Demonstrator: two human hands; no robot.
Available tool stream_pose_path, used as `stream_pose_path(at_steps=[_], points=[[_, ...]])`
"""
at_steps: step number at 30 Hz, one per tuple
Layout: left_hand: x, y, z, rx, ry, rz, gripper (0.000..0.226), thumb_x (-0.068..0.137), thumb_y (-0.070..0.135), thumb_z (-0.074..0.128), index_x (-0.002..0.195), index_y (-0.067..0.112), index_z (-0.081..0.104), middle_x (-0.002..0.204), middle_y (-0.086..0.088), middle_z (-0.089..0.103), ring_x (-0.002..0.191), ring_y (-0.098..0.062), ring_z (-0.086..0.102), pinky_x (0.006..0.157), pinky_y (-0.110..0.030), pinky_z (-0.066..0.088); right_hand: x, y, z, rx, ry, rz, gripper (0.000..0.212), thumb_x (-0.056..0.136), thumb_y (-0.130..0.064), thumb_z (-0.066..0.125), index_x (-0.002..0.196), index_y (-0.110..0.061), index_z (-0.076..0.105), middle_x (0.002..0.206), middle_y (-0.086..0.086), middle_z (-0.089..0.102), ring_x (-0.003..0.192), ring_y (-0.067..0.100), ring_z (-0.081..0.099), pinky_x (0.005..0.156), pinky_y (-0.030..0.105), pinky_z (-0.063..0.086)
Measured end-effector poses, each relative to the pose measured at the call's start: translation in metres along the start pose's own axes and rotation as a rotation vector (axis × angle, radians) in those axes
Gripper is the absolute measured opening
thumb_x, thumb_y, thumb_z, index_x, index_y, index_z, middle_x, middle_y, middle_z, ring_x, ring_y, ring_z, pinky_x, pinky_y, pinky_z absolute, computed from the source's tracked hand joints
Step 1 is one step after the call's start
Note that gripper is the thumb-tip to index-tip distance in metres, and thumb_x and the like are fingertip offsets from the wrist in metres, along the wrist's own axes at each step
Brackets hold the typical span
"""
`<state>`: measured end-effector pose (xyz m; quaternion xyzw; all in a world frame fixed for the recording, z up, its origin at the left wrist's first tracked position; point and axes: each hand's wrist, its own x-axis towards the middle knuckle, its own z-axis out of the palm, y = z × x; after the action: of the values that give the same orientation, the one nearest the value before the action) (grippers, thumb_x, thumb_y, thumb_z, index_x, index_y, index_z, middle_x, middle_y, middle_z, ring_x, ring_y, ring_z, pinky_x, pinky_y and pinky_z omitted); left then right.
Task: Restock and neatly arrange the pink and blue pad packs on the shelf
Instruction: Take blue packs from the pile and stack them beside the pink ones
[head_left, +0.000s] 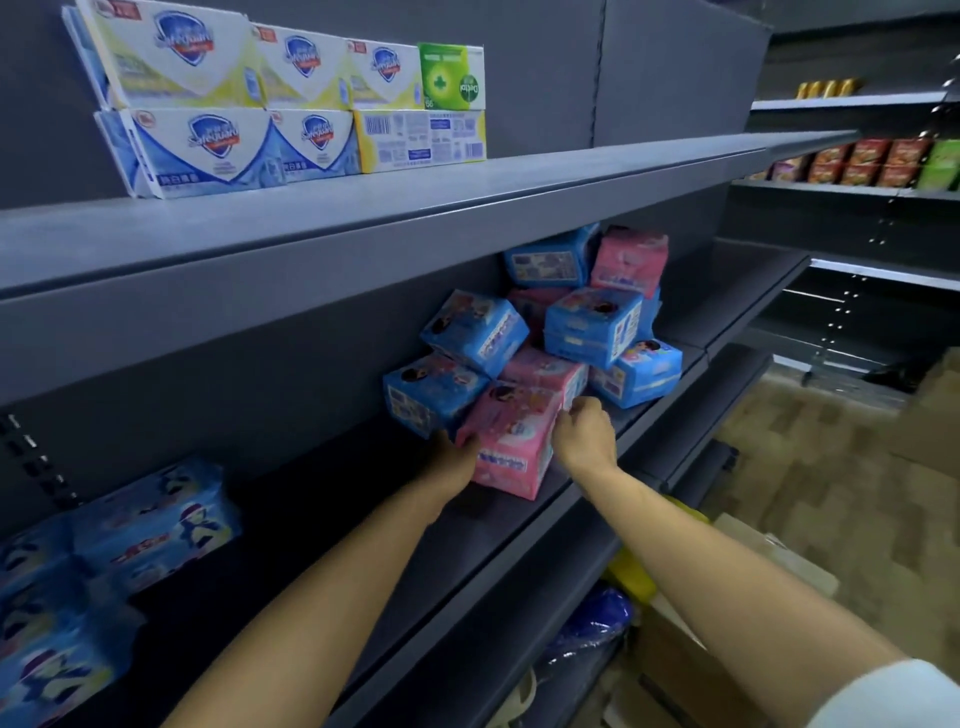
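Messily heaped pad packs (592, 322); pink pack (511, 441) held tilted.

On the middle shelf (322, 467) we find a pile of packs (587, 322) toward the right, heaped against the back wall beneath the upper shelf (467, 208). The front pack (511, 441) lies tilted at the pile's near edge, close to the shelf lip, touching the packs behind it. Our left hand (452, 457) holds its left side, and our right hand (584, 434) pinches its upper right corner. Well to the left on the same shelf lie stacked bags (145, 525). On the upper shelf, left of the pile, soap boxes (291, 104) stand in two tiers. To the right, cartons (924, 426) sit on the floor.
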<state>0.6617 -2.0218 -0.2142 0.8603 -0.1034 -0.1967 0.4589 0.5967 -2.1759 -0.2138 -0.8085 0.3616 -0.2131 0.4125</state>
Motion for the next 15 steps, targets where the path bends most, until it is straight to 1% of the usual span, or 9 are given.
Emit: stream_pose_path(at_steps=[2, 4, 5, 7, 9, 10, 12, 13, 15], points=[[0.004, 0.002, 0.007, -0.084, -0.039, -0.05, 0.061, 0.097, 0.048, 0.043, 0.144, 0.012, 0.031, 0.141, -0.013, 0.044, 0.123, -0.029, 0.048, 0.103, -0.04, 0.041, 0.01, -0.003, 0.0, -0.027, -0.011, -0.04, 0.045, 0.099, -0.025, 0.042, 0.14, -0.007, 0.038, 0.138, 0.017, 0.042, 0.122, 0.034, 0.046, 0.096, 0.039, 0.039], [0.008, 0.003, 0.012, -0.145, -0.036, -0.078, 0.064, 0.096, 0.05, 0.042, 0.146, 0.012, 0.029, 0.142, -0.011, 0.043, 0.124, -0.028, 0.048, 0.102, -0.04, 0.042, 0.021, -0.007, -0.001, -0.068, -0.02, -0.092, 0.044, 0.098, -0.024, 0.043, 0.139, -0.007, 0.041, 0.138, 0.018, 0.043, 0.123, 0.037, 0.046, 0.097, 0.04, 0.039], [0.009, 0.004, 0.014, -0.159, -0.024, -0.086, 0.064, 0.096, 0.051, 0.042, 0.146, 0.012, 0.029, 0.142, -0.011, 0.043, 0.123, -0.028, 0.048, 0.1, -0.039, 0.044, 0.026, -0.008, 0.0, -0.084, -0.036, -0.122, 0.041, 0.097, -0.021, 0.044, 0.135, -0.007, 0.045, 0.134, 0.019, 0.047, 0.12, 0.039, 0.048, 0.094, 0.041, 0.041], [0.009, 0.005, 0.015, -0.162, 0.002, -0.113, 0.067, 0.095, 0.054, 0.042, 0.146, 0.012, 0.029, 0.14, -0.012, 0.044, 0.118, -0.028, 0.051, 0.09, -0.035, 0.048, 0.036, -0.01, 0.003, -0.117, -0.088, -0.172, 0.032, 0.091, -0.019, 0.044, 0.118, -0.007, 0.056, 0.118, 0.02, 0.058, 0.108, 0.041, 0.056, 0.081, 0.039, 0.046], [0.01, 0.005, 0.016, -0.165, -0.001, -0.162, 0.069, 0.094, 0.06, 0.038, 0.145, 0.014, 0.031, 0.135, -0.012, 0.048, 0.107, -0.027, 0.056, 0.077, -0.031, 0.049, 0.045, -0.009, 0.007, -0.189, -0.143, -0.187, 0.032, 0.086, -0.027, 0.045, 0.107, -0.007, 0.058, 0.108, 0.02, 0.062, 0.099, 0.04, 0.059, 0.069, 0.034, 0.042], [0.009, 0.006, 0.016, -0.182, -0.019, -0.194, 0.069, 0.093, 0.063, 0.036, 0.143, 0.015, 0.034, 0.131, -0.012, 0.051, 0.101, -0.026, 0.058, 0.072, -0.03, 0.05, 0.048, -0.009, 0.01, -0.222, -0.169, -0.191, 0.039, 0.083, -0.034, 0.043, 0.108, -0.007, 0.057, 0.11, 0.019, 0.06, 0.1, 0.04, 0.057, 0.07, 0.033, 0.04], [0.006, 0.007, 0.019, -0.268, -0.054, -0.232, 0.066, 0.093, 0.064, 0.034, 0.138, 0.016, 0.04, 0.12, -0.011, 0.056, 0.097, -0.026, 0.061, 0.074, -0.032, 0.054, 0.049, -0.009, 0.013, -0.263, -0.214, -0.191, 0.053, 0.082, -0.04, 0.039, 0.123, -0.008, 0.052, 0.126, 0.018, 0.051, 0.113, 0.04, 0.05, 0.084, 0.038, 0.041], [0.006, 0.007, 0.021, -0.308, -0.056, -0.231, 0.063, 0.094, 0.063, 0.035, 0.136, 0.016, 0.043, 0.114, -0.01, 0.058, 0.097, -0.026, 0.062, 0.079, -0.034, 0.055, 0.048, -0.008, 0.015, -0.276, -0.227, -0.193, 0.053, 0.087, -0.039, 0.041, 0.131, -0.009, 0.047, 0.133, 0.017, 0.045, 0.119, 0.04, 0.044, 0.093, 0.04, 0.038], [0.005, 0.006, 0.024, -0.353, -0.04, -0.212, 0.056, 0.095, 0.059, 0.036, 0.13, 0.016, 0.048, 0.107, -0.009, 0.06, 0.094, -0.023, 0.062, 0.083, -0.033, 0.055, 0.048, -0.006, 0.017, -0.28, -0.231, -0.203, 0.051, 0.094, -0.035, 0.043, 0.139, -0.011, 0.038, 0.14, 0.016, 0.038, 0.124, 0.041, 0.038, 0.102, 0.041, 0.032]])
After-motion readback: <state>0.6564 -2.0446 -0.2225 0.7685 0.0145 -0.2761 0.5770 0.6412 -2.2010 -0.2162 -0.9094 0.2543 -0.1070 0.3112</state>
